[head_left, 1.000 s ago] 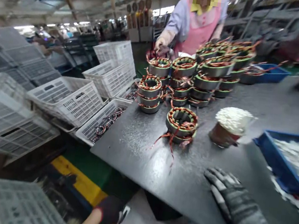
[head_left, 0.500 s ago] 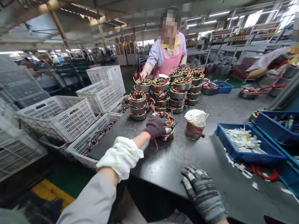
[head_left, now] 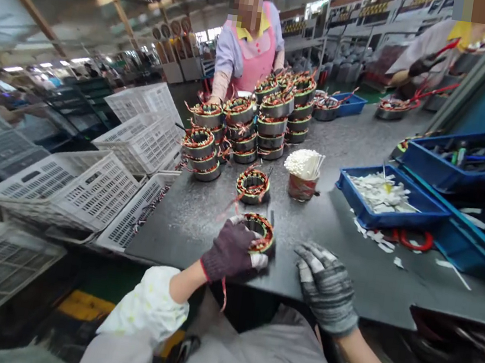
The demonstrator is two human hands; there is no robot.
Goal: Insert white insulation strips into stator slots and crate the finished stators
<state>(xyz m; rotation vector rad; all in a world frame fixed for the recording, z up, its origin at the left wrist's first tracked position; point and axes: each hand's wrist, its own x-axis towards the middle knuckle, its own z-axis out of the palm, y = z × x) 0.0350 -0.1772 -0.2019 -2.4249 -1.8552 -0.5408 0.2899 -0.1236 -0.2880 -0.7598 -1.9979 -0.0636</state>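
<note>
My left hand (head_left: pixel 236 249), in a dark maroon glove with pale fingertips, is closed around the near side of a motor stator (head_left: pixel 266 232). This ring has copper windings and loose wire leads, and it is at the table's near edge. Just beyond it, a second wound stator (head_left: pixel 253 186) rests on the dark table (head_left: pixel 215 214). My right hand (head_left: pixel 325 284), in a grey striped glove, lies on the table to the right with its fingers stretched out and nothing in them.
Stacked stators (head_left: pixel 271 127) stand farther back, where a person in a pink apron (head_left: pixel 257 52) touches one stack. A tub (head_left: pixel 302 187) of white sticks sits mid-table. Blue trays (head_left: pixel 398 217) are at right, with paper scraps beside them. White crates (head_left: pixel 102 196) line the left side.
My left hand has come back toward me with a stator, while another stator now shows alone behind it. My right hand stays on the table. The camera view has shifted.
</note>
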